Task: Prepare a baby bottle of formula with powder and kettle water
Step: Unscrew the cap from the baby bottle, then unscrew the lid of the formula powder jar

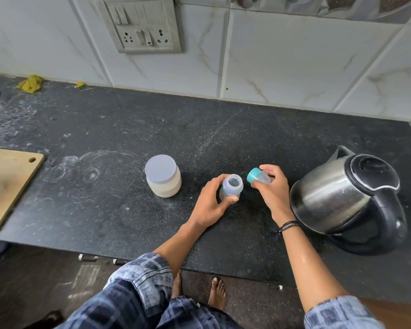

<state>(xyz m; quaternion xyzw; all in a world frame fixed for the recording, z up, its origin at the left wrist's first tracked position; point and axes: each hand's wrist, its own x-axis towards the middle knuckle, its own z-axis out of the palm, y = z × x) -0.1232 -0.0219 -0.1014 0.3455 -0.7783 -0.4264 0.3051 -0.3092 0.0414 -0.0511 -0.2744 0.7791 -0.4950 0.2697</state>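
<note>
The left hand (210, 204) curls round the open bottle (233, 185), which stands upright on the counter (119, 205). Just right of it, the right hand (274, 189) pinches the teal-rimmed cap (256, 177), tilted and off the bottle. The lidded jar (163, 176) stands left of the bottle and the kettle (342, 198) right. A board (7, 184) lies far left, and a switch panel (140, 24) is on the wall behind.

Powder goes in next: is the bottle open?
Open: left hand grips the bottle, mouth uncovered; right hand holds the teal cap apart.
</note>
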